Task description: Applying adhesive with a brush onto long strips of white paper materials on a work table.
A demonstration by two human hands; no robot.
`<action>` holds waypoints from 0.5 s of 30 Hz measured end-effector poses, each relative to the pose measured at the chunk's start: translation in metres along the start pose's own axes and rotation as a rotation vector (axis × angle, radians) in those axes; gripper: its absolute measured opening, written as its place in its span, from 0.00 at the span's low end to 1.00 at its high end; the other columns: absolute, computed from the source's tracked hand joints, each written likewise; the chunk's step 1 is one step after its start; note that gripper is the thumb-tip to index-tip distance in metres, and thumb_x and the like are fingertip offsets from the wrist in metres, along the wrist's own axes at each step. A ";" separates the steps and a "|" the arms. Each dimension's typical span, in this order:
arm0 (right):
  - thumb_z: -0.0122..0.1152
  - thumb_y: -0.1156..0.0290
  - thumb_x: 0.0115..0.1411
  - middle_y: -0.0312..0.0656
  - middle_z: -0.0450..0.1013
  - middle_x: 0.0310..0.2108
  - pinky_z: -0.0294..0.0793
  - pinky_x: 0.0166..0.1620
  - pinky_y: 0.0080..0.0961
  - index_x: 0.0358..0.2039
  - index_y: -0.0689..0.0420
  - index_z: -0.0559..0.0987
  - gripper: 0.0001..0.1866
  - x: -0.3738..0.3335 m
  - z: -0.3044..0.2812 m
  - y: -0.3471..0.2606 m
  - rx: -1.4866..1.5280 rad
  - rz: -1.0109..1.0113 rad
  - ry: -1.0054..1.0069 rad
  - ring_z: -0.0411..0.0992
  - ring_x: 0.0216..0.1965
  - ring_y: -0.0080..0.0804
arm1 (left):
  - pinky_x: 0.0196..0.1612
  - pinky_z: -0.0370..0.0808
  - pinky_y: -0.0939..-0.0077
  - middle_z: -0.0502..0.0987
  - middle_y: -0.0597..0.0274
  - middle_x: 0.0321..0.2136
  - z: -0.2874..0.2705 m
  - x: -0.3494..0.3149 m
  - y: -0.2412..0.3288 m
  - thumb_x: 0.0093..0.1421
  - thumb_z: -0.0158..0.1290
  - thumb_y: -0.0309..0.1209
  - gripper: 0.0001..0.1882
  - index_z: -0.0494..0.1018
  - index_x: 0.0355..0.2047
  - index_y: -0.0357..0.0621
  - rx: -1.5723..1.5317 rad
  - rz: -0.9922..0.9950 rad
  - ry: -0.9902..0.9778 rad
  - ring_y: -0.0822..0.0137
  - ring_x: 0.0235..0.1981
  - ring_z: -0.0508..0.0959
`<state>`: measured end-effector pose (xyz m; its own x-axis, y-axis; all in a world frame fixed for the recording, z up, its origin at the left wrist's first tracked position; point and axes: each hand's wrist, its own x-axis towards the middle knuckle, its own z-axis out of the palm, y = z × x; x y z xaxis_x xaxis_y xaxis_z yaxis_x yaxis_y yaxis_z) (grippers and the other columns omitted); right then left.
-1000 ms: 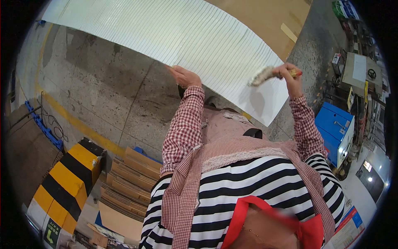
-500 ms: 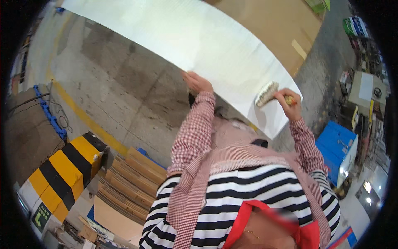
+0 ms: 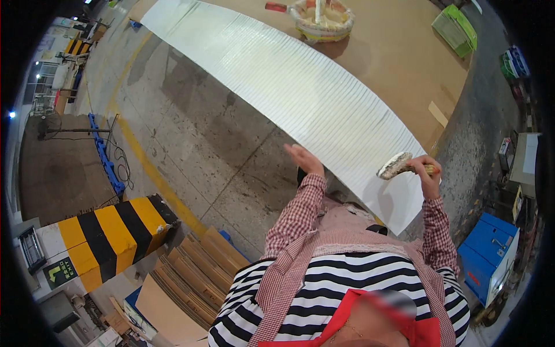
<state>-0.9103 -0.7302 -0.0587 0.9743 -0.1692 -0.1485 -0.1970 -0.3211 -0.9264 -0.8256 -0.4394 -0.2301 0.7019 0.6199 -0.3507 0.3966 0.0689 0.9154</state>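
A long white sheet (image 3: pixel 312 98) with fine ridges and a faint yellowish sheen lies on a brown board, one long edge toward me. In my right hand (image 3: pixel 426 174) is a wide brush (image 3: pixel 395 166), its bristles coated white. The brush appears raised over the sheet's right end, with a shadow below it. My left hand (image 3: pixel 306 160) is beside the near edge of the sheet, fingers stretched out and nothing in them. It looks apart from the sheet.
On the brown board (image 3: pixel 387 46) stand a bucket (image 3: pixel 322 36) with pale contents and a green-and-white package (image 3: pixel 455 32). A striped yellow-black barrier (image 3: pixel 115 234) and stacked cardboard (image 3: pixel 193 263) are at lower left. A blue box (image 3: pixel 488 254) stands to my right.
My left hand has come away from the sheet's edge and its fingers have straightened. The brush has been lifted off the sheet. My view has shifted, bringing the bucket into sight.
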 end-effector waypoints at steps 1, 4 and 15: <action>0.56 0.76 0.57 0.37 0.75 0.28 0.69 0.36 0.18 0.25 0.63 0.78 0.06 0.002 0.003 -0.016 0.095 -0.030 0.068 0.70 0.32 0.20 | 0.67 0.48 0.58 0.47 0.39 0.64 -0.013 0.008 0.004 0.69 0.27 0.43 0.30 0.45 0.64 0.34 0.020 0.107 0.092 0.48 0.66 0.48; 0.54 0.74 0.57 0.38 0.75 0.29 0.70 0.37 0.20 0.27 0.63 0.78 0.07 0.008 0.011 -0.052 0.206 -0.090 0.185 0.71 0.32 0.22 | 0.66 0.50 0.58 0.52 0.40 0.62 -0.043 0.065 0.047 0.69 0.32 0.39 0.27 0.52 0.62 0.33 0.135 0.512 0.245 0.47 0.64 0.51; 0.54 0.76 0.57 0.44 0.67 0.39 0.69 0.46 0.30 0.43 0.65 0.74 0.12 -0.017 0.019 -0.055 -0.361 -0.296 0.558 0.69 0.42 0.35 | 0.58 0.58 0.48 0.62 0.54 0.59 0.140 0.262 0.242 0.56 0.45 0.27 0.23 0.66 0.54 0.45 0.778 1.234 -0.220 0.52 0.61 0.58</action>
<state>-0.9144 -0.6925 -0.0119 0.8107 -0.4468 0.3783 -0.0513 -0.6979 -0.7144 -0.4632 -0.3694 -0.1281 0.8695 -0.1609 0.4670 -0.3450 -0.8744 0.3411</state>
